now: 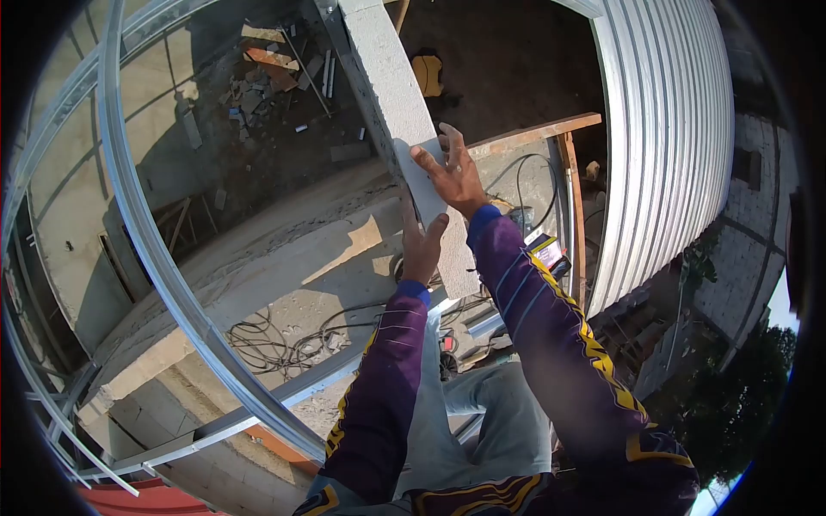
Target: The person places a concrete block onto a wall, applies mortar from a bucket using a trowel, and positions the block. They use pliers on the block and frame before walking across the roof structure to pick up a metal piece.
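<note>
A long pale block beam [389,76] runs from the top of the view down toward my body. On its right side my right hand [459,176] rests with thumb and fingers apart, the thumb over the top face. My left hand [422,245] is against the beam's left side, nearer to me, its thumb on the top edge and its other fingers partly hidden. Both hands touch the beam. The beam's near end [460,279] lies between my forearms.
Curved metal framing [163,267] arcs along the left. Corrugated metal sheets [667,146] stand at the right. Black cables [267,344] lie on the concrete below. A wooden plank [538,135] crosses right of the beam. Rubble [254,95] lies on the lower floor.
</note>
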Motion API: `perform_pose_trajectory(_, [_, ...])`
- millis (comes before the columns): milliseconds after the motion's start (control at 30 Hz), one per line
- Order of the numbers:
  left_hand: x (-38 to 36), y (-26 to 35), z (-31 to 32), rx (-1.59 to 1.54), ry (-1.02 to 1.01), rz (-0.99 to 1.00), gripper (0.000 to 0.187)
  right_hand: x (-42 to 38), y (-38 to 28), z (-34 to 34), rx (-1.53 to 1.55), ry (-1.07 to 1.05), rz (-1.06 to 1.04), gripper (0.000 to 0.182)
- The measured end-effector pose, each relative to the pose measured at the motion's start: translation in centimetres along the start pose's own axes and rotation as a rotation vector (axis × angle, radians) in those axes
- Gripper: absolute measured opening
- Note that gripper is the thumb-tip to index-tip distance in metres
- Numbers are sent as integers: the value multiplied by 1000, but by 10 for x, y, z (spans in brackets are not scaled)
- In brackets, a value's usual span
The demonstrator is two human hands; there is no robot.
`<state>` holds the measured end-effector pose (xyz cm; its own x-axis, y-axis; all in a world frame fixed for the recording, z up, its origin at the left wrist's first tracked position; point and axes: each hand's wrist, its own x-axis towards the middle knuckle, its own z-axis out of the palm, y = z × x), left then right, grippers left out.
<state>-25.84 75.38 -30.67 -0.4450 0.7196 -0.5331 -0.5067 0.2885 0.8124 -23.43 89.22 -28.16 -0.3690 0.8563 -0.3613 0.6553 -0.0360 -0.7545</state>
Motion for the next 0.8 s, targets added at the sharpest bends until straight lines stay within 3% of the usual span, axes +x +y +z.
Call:
perform_pose_trajectory(33, [7, 11, 1, 24, -19, 4, 86, -8, 7, -9, 146, -11, 116, 78])
perform_pose_trajectory(100, [20, 29, 6, 409, 66, 179, 90, -35, 54, -15, 177, 61, 106, 68])
perform_pose_trajectory(233, [71, 58, 12, 497, 116, 205, 112, -117, 108, -21, 66, 57, 512, 64])
perform_pose_trajectory(267, [83, 73, 16, 565, 129, 233, 115, -140, 126, -12, 35, 152, 545, 61])
perform_pose_trajectory(300, [95, 80, 19, 711, 207, 240, 117, -162, 158, 0, 190, 67, 664, 66])
perform_pose_trajectory(367, [121, 81, 19, 856, 262, 186, 117, -205, 167, 12, 533, 34, 664, 74])
perform_pose_trajectory(400, [124, 84, 21, 842, 249, 157, 113, -188, 120, -1, 747, 152, 1218, 78])
perform_pose_trajectory(433, [126, 85, 24, 828, 238, 127, 109, -186, 106, -6, 770, 161, 1233, 78])
perform_pose_trajectory(533, [126, 85, 28, 833, 247, 181, 102, -192, 102, 0, 1660, -33, 1326, 65])
perform_pose_trajectory(567, [126, 87, 29, 851, 236, 182, 102, -194, 114, 16, 1681, -30, 1331, 65])
perform_pose_trajectory(633, [127, 90, 32, 874, 281, 97, 101, -193, 131, 45, 1987, 171, 1053, 57])
perform_pose_trajectory(800, [130, 87, 38, 832, 245, 132, 99, -179, 119, 28, 2000, 295, 1252, 49])
